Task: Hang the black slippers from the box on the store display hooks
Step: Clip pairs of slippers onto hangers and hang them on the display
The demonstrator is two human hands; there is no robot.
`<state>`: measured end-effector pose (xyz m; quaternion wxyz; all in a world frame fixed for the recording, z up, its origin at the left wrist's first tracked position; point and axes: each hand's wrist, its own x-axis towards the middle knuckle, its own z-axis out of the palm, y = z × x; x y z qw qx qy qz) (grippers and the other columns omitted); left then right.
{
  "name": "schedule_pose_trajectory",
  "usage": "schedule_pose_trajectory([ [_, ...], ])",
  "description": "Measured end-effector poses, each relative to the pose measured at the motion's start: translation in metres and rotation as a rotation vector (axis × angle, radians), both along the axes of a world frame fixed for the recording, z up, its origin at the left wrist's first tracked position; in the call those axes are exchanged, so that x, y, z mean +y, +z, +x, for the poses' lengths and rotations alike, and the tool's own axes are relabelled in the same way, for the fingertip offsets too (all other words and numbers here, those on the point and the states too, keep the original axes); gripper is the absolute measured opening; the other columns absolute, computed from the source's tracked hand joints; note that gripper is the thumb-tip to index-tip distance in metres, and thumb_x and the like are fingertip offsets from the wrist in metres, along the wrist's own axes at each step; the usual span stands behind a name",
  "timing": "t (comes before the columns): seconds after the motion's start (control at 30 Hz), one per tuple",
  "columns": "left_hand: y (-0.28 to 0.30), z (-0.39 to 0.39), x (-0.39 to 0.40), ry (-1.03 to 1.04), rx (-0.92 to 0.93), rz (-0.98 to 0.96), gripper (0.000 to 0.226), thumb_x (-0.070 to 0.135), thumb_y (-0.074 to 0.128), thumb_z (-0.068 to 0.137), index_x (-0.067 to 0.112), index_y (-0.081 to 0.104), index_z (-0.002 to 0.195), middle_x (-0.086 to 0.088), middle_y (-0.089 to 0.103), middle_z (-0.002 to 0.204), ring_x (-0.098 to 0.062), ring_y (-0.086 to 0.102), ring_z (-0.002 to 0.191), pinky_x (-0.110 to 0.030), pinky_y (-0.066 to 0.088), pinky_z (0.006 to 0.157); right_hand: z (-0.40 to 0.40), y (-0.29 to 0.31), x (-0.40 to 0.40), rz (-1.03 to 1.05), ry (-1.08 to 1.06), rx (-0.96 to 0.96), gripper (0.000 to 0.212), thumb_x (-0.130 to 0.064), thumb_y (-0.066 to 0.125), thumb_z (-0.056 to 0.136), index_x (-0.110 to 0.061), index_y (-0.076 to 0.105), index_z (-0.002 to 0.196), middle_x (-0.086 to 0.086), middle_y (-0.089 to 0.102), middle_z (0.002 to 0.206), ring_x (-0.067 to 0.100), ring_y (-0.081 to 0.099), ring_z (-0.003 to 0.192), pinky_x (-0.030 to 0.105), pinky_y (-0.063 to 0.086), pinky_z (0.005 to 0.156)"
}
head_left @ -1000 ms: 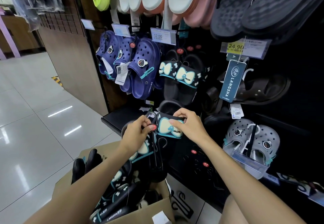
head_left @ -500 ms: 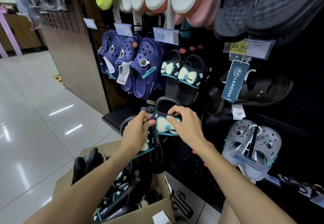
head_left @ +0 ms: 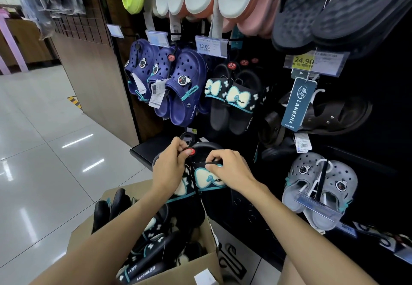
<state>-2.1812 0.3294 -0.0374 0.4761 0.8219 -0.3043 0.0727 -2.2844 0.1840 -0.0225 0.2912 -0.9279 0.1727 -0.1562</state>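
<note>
A pair of black slippers point(head_left: 208, 179) with cream bows and teal trim is held up in front of the dark display wall, above the box. My left hand point(head_left: 170, 168) pinches its black plastic hanger hook point(head_left: 186, 137) near a red tag. The strap of the right slipper is gripped by my right hand point(head_left: 231, 171). A matching black pair point(head_left: 231, 104) hangs on a hook higher up. The cardboard box point(head_left: 178, 271) below holds several more black slippers point(head_left: 151, 251).
Blue clogs point(head_left: 178, 88) hang left of the hung pair, grey clogs point(head_left: 321, 186) and brown sandals point(head_left: 334, 115) to the right. White, pink and dark slippers hang along the top. A price tag point(head_left: 210, 46) reads 12.00. A wooden panel point(head_left: 93, 66) and tiled floor point(head_left: 44, 151) lie left.
Both hands have lifted the slipper pair a little higher and closer to the display wall. The left hand now holds the hanger hook up near its top.
</note>
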Motion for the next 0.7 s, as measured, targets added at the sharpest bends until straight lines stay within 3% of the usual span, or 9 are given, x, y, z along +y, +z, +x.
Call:
schedule_pose_trajectory([
  [0.17,0.0,0.002,0.002,0.043,0.046,-0.023,0.01,0.038,0.063,0.092,0.031,0.056,0.088,0.016,0.061,0.086,-0.003,0.055,0.077,-0.029,0.04,0.062,-0.002,-0.001,-0.004,-0.113,0.028,0.086,0.005,-0.037,0.067,0.089,-0.032,0.069,0.089,-0.012,0.066,0.096,0.009,0.059,0.088,0.028,0.042,0.074],
  [0.23,0.001,0.004,0.003,0.042,0.066,-0.026,0.01,0.04,0.065,0.089,0.032,0.06,0.087,0.016,0.063,0.084,-0.001,0.056,0.076,-0.026,0.038,0.061,-0.002,-0.001,-0.004,-0.1,0.035,0.065,0.003,-0.035,0.067,0.089,-0.033,0.069,0.089,-0.016,0.067,0.092,0.002,0.056,0.08,0.026,0.042,0.072],
  [0.33,0.0,0.004,0.002,0.003,0.082,-0.027,0.008,0.039,0.069,0.087,0.034,0.063,0.085,0.017,0.065,0.082,-0.002,0.059,0.078,-0.026,0.042,0.064,0.001,0.002,-0.004,0.084,0.051,-0.094,0.006,-0.032,0.07,0.086,-0.034,0.068,0.092,-0.017,0.068,0.085,0.003,0.055,0.065,0.026,0.051,0.067],
  [0.5,-0.003,0.0,-0.002,-0.066,0.074,0.019,0.008,0.035,0.07,0.087,0.032,0.063,0.084,0.017,0.065,0.075,-0.004,0.058,0.072,-0.024,0.041,0.062,0.005,0.006,-0.003,0.299,0.097,-0.214,0.008,-0.028,0.073,0.085,-0.026,0.071,0.093,-0.01,0.072,0.084,0.002,0.058,0.068,0.024,0.053,0.076],
  [0.7,-0.006,-0.002,-0.01,-0.182,0.105,0.001,0.01,0.04,0.073,0.082,0.034,0.066,0.082,0.017,0.066,0.075,-0.01,0.061,0.072,-0.04,0.049,0.072,0.008,0.004,-0.009,0.382,0.065,-0.232,0.011,-0.027,0.07,0.089,-0.016,0.072,0.088,0.002,0.072,0.079,0.0,0.055,0.063,0.018,0.047,0.07],
])
